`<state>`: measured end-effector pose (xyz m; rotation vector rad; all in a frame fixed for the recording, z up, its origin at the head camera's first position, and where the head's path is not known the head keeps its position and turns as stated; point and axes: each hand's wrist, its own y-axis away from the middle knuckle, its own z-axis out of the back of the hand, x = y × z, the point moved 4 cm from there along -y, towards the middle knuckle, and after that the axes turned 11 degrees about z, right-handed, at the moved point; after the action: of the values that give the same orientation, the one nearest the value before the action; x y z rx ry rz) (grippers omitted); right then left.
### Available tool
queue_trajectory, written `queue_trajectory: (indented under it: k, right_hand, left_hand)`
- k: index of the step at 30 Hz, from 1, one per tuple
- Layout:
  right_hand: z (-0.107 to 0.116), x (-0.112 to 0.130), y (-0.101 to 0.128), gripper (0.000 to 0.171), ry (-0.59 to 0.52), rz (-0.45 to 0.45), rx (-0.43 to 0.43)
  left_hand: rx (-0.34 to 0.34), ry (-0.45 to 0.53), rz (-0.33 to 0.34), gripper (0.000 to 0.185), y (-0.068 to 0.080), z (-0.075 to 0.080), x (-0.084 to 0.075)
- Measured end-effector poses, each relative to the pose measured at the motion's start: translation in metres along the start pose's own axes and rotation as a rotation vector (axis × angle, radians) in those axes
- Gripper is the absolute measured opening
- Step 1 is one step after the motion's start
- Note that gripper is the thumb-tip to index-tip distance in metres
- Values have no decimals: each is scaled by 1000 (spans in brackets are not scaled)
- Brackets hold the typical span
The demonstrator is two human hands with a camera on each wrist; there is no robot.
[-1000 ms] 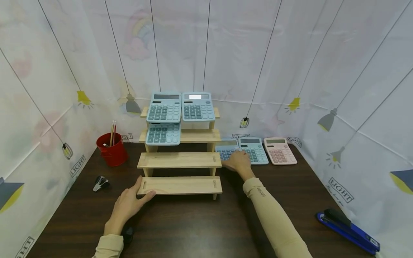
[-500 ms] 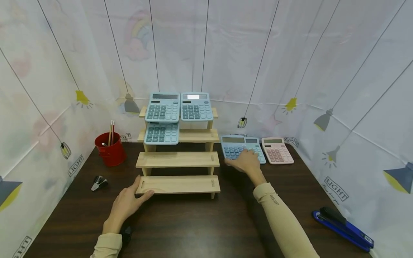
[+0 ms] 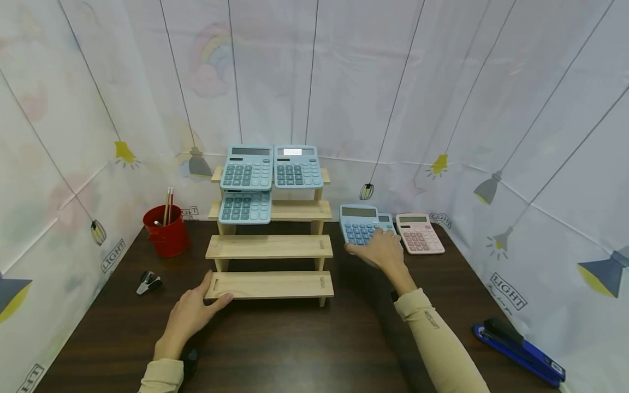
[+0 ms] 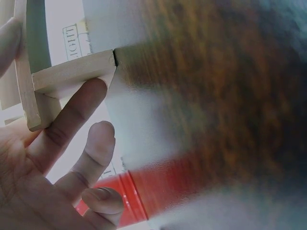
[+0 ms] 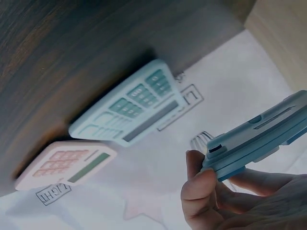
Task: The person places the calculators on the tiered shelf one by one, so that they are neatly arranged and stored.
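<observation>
My left hand (image 3: pixel 189 315) holds the left end of the wooden tiered rack (image 3: pixel 269 246) at its lowest step, thumb at the front edge. In the left wrist view one finger lies along the step's end support (image 4: pixel 79 72); the other fingers stay off the wood. My right hand (image 3: pixel 383 252) pinches a blue calculator (image 3: pixel 357 225) by its edge. The right wrist view shows this calculator (image 5: pixel 259 132) raised and tilted, apart from a light-blue calculator (image 5: pixel 129 108) on the table. A pink calculator (image 3: pixel 420 233) lies at the right of these two.
Two light-blue calculators (image 3: pixel 247 166) fill the rack's top step, and another (image 3: pixel 244 207) sits on the step below. A red bucket (image 3: pixel 167 230) with pencils and a staple remover (image 3: pixel 149 282) are on the left. A blue stapler (image 3: pixel 521 352) lies at the right; a printed curtain (image 3: pixel 354 82) hangs behind.
My right hand has lifted the blue calculator and moved it slightly right, so it now overlaps the light-blue one in the head view. The left hand keeps its place on the rack.
</observation>
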<state>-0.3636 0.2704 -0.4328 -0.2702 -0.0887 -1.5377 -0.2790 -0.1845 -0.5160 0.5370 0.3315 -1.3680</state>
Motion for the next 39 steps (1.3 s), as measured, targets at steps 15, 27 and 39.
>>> queue_trajectory:
  k: [15, 27, 39]
  right_hand:
    - [30, 18, 21, 128, -65, 34, -25]
    - [48, 47, 36, 120, -40, 108, -97]
    - [47, 80, 37, 115, -1, 185, -97]
  left_hand:
    - [-2, -1, 6, 114, -3, 0, 2]
    - [-3, -1, -1, 113, -3, 0, 1]
    - [1, 0, -1, 113, -3, -1, 1]
